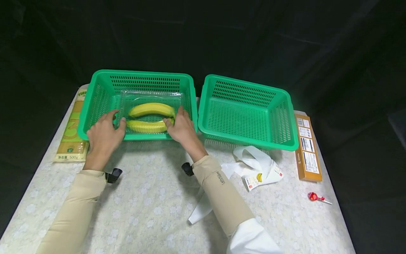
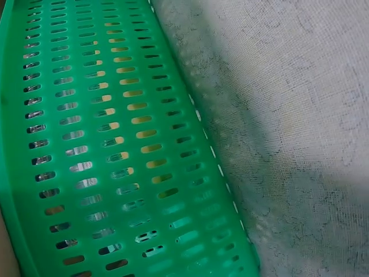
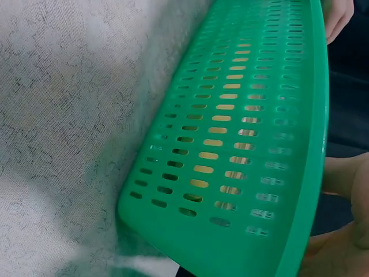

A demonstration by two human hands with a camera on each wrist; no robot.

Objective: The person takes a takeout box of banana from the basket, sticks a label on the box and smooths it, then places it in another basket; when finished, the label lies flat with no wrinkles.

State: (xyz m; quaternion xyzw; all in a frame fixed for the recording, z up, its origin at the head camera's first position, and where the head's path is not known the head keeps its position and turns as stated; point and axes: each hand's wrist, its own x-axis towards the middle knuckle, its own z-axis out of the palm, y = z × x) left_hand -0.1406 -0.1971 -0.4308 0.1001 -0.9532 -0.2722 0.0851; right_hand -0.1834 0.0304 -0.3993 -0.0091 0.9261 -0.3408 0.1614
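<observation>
Inside the left green basket (image 1: 136, 137) is a clear plastic container (image 1: 152, 94) with two yellow bananas (image 1: 151, 109) showing in it. The front banana is seen through ridged plastic. My left hand (image 1: 104, 135) reaches over the basket's front rim and grips the container's left end, thumb toward the bananas. At the right end my right hand (image 1: 183, 129) holds the container, its thumb over the front banana's tip. Both wrist views mostly show the slotted basket wall (image 2: 104, 133), with yellow through the slots; in the right wrist view part of a hand (image 3: 340, 231) is beyond the rim.
A second green basket (image 1: 247, 139) stands to the right. Left of the baskets lies a 500 g packet (image 1: 71, 135). White packaging strip (image 1: 261, 169) with a banana print lies by my right forearm. An orange box (image 1: 307, 148) and a red lollipop (image 1: 313, 196) are near the right table edge.
</observation>
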